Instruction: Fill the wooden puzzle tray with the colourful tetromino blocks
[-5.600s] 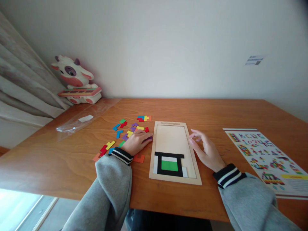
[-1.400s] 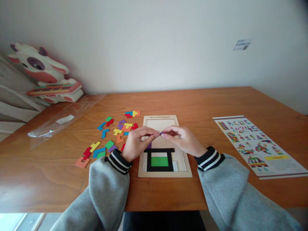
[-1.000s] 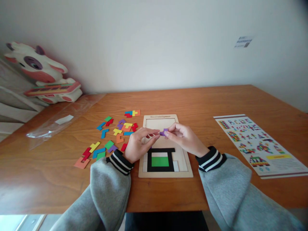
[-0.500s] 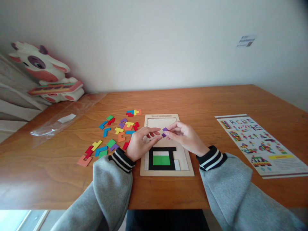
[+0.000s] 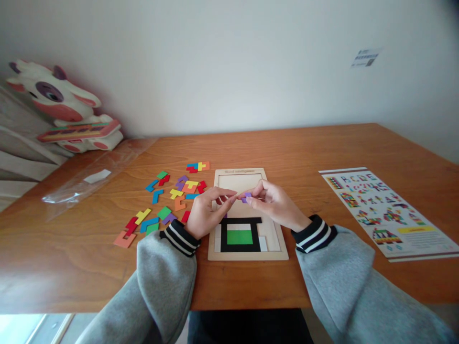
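A small purple puzzle piece (image 5: 246, 198) is pinched between the thumb and fingers of my right hand (image 5: 274, 203), above the middle of the wooden puzzle board (image 5: 212, 256). From the left, my left hand (image 5: 208, 210) meets it, thumb and index finger closed close together near the right fingertips. Whatever lies between those left fingers is hidden. On the board below, a black frame of pieces (image 5: 224, 236) surrounds a green block (image 5: 239, 237) with white above it. A white piece (image 5: 263, 243) sits at its right. A bit of purple (image 5: 225, 216) shows under my left hand.
Loose coloured puzzle pieces (image 5: 156, 196) are scattered left of the board. A printed pattern sheet (image 5: 387, 215) lies to the right. At the back left are a clear plastic bag (image 5: 71, 191) and a cow-shaped toy keyboard (image 5: 81, 131) by the wall.
The purple piece has turned a little in my right fingers. My left thumb and index finger, apart before, have come together. The whole view has shifted slightly.
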Demonstrator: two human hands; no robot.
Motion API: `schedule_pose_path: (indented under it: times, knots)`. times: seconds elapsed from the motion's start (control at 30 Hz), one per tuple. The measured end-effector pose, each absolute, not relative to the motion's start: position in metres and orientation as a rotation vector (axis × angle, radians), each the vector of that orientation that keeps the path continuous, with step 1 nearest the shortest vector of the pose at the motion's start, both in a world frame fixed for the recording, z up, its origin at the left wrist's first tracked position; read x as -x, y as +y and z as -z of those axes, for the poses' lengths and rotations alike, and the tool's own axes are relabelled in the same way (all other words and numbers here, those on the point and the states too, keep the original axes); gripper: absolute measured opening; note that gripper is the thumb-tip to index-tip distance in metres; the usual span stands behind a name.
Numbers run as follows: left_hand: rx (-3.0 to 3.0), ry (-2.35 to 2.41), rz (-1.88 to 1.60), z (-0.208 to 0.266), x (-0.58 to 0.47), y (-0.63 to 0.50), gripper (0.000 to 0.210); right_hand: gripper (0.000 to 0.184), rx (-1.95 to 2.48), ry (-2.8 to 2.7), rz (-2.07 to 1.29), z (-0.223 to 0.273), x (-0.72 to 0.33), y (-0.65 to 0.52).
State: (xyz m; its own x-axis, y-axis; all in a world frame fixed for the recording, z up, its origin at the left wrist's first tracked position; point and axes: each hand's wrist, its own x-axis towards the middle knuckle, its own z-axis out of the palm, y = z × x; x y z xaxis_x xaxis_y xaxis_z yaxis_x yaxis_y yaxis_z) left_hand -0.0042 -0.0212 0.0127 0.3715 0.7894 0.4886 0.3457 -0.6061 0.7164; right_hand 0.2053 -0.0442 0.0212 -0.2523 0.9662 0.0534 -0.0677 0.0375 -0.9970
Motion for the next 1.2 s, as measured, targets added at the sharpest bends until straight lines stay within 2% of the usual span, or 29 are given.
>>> schedule_pose_path:
  times: [0.17, 0.3, 0.5, 0.7, 0.93, 1.2]
  knots:
    - [-2.175, 0.952, -1.101, -0.016, 0.003, -0.023, 0.017, 0.039, 0.963, -1.357, -1.353, -0.024, -0.204, -0.043]
    - [-2.214, 0.946, -1.112, -0.017, 0.005, -0.024, 0.016, 0.036, 1.12, -1.355, -1.355, -0.023, -0.209, -0.039]
    - [-2.546, 0.721, -1.063, -0.016, 0.008, -0.022, 0.012, 0.04, 1.27, -1.596, -1.331, -0.026, -0.232, -0.036]
    - [-2.716, 0.465, -0.896, -0.021, 0.009, -0.025, 0.021, 0.021, 1.278, -1.994, -1.155, -0.026, -0.237, -0.037]
    - [-2.755, 0.12, -0.699, -0.029, 0.0, -0.048, 0.027, 0.028, 1.373, -1.962, -1.067, -0.02, -0.237, -0.033]
    - [-2.801, 0.111, -0.628, -0.028, 0.001, -0.05, 0.027, 0.027, 1.39, -1.991, -1.052, -0.018, -0.238, -0.033]
